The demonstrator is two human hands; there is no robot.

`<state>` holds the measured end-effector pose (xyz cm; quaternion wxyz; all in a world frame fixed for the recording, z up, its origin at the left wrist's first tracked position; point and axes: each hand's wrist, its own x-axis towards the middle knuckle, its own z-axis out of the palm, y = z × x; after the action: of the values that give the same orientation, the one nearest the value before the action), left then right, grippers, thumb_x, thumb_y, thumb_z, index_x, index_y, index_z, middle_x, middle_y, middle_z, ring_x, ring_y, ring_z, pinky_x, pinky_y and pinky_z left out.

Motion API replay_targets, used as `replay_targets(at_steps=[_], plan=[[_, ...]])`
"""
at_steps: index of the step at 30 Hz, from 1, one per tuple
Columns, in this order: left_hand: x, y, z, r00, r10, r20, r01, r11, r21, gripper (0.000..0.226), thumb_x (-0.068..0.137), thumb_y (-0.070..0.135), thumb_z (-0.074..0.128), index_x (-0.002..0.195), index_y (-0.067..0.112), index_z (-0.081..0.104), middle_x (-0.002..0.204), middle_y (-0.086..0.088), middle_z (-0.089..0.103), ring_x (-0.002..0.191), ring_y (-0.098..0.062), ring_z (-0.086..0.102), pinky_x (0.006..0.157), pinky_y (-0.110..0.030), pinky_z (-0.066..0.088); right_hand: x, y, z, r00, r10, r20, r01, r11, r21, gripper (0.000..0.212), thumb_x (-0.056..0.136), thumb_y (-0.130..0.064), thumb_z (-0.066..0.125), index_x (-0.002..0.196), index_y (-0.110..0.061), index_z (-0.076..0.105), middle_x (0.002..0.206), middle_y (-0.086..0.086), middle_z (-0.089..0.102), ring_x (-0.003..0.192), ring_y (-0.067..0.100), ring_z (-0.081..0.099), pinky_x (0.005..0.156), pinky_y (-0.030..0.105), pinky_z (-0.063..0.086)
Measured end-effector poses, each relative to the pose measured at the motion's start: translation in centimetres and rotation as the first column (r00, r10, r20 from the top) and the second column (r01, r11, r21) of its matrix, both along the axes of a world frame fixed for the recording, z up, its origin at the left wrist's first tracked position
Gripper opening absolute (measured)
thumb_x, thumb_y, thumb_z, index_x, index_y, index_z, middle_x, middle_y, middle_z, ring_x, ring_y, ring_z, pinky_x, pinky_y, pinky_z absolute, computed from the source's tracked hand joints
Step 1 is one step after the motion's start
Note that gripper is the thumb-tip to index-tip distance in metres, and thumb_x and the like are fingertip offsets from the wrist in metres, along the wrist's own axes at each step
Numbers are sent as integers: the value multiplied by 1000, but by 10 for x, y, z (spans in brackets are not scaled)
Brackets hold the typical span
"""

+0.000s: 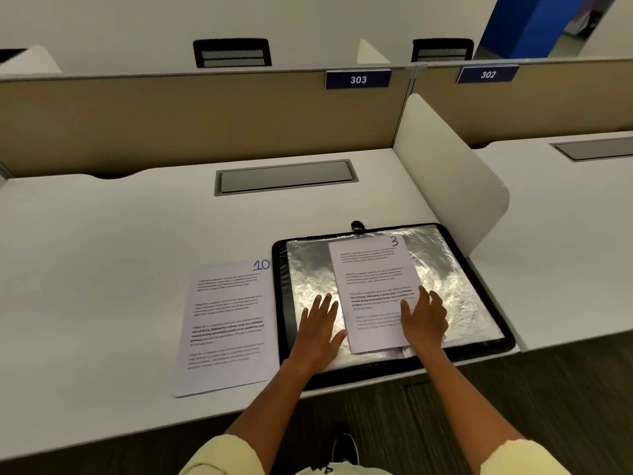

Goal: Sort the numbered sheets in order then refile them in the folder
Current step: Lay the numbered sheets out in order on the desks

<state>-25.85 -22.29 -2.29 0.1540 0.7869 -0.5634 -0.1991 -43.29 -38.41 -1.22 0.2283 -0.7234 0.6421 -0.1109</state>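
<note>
Two numbered sheets show their faces: sheet 10 (pixel 226 323) and sheet 3 (pixel 375 293), with edges of more paper under sheet 3, too hidden to count; one open folder (pixel 479 279) with a black rim; two hands, the left hand (pixel 318 332) and the right hand (pixel 423 320); two blue number signs, sign 303 (pixel 358 79) and sign 302 (pixel 487 74); two dark chair backs, the left chair back (pixel 232 53) and the right chair back (pixel 442 49); two grey cable hatches, the near hatch (pixel 286 176) and the far hatch (pixel 596 149); one shoe (pixel 345 447).

A black-edged folder (pixel 472 279) with a crinkled silvery inside lies open and flat at the near right of the desk. On it rests a small stack of white printed sheets, the top sheet (pixel 371 289) marked 3 at its far right corner, turned slightly askew. Just left of the folder, on the desk, lies another stack (pixel 227 323), its top sheet marked 10 in blue.
</note>
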Motion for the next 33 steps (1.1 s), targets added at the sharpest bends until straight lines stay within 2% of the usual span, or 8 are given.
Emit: replay_targets(at_steps=[7, 12, 15, 19, 27, 30, 33], plan=[[-31, -24, -10, 997, 42, -62, -35, 994, 107, 76, 102, 43, 40, 155, 17, -8, 162, -2, -19, 147, -16, -22, 119, -37, -14, -20, -36, -2, 998, 28, 60, -32, 997, 64, 57, 96, -32, 61, 143, -7, 43, 132, 21, 51, 124, 41, 46, 99, 53, 42], [-37, -26, -14, 997, 63, -52, -55, 989, 134, 78, 102, 42, 42, 155, 16, -7, 161, -3, -21, 147, -17, -23, 119, -37, -15, -26, -47, -11, 973, -6, 230, -15, 996, 89, 51, 93, -17, 66, 140, -2, 49, 124, 22, 56, 115, 38, 56, 95, 46, 48], [-39, -27, -16, 995, 87, -56, -80, 990, 118, 78, 101, 42, 43, 155, 17, -7, 161, -2, -20, 145, -14, -25, 118, -35, -16, -29, -54, -12, 954, -26, 298, 1, 996, 85, 36, 92, -9, 65, 126, 0, 60, 108, 19, 67, 98, 33, 64, 85, 39, 50], [-43, -29, -18, 992, 123, -37, -118, 987, 112, 77, 101, 44, 42, 155, 16, -7, 161, -2, -19, 147, -17, -22, 118, -35, -15, -34, -56, -8, 941, -47, 335, 19, 996, 86, 13, 91, -10, 68, 100, 0, 68, 94, 12, 70, 78, 20, 59, 73, 29, 44], [-51, -34, -17, 983, 183, -24, -180, 978, 100, 72, 103, 44, 36, 156, 14, -1, 163, -4, -14, 149, -20, -17, 120, -39, -11, -45, -57, -16, 913, -66, 402, 57, 998, 33, 11, 97, -14, 60, 90, -7, 64, 82, 3, 63, 79, 25, 62, 71, 34, 47], [-52, -35, -19, 978, 201, -61, -197, 978, 66, 69, 103, 43, 37, 156, 15, 3, 163, -4, -10, 150, -20, -14, 121, -39, -9, -45, -53, -19, 897, -69, 437, 87, 996, -21, 10, 98, -11, 58, 92, -6, 65, 86, 6, 65, 80, 26, 62, 71, 37, 51], [-50, -34, -20, 957, 253, -142, -258, 966, -21, 64, 103, 39, 41, 156, 15, 14, 164, -3, 2, 151, -19, -5, 122, -35, -3, -41, -48, -13, 857, -77, 510, 104, 994, -25, 11, 99, -11, 56, 96, -4, 64, 87, 7, 64, 78, 24, 60, 70, 34, 49]])
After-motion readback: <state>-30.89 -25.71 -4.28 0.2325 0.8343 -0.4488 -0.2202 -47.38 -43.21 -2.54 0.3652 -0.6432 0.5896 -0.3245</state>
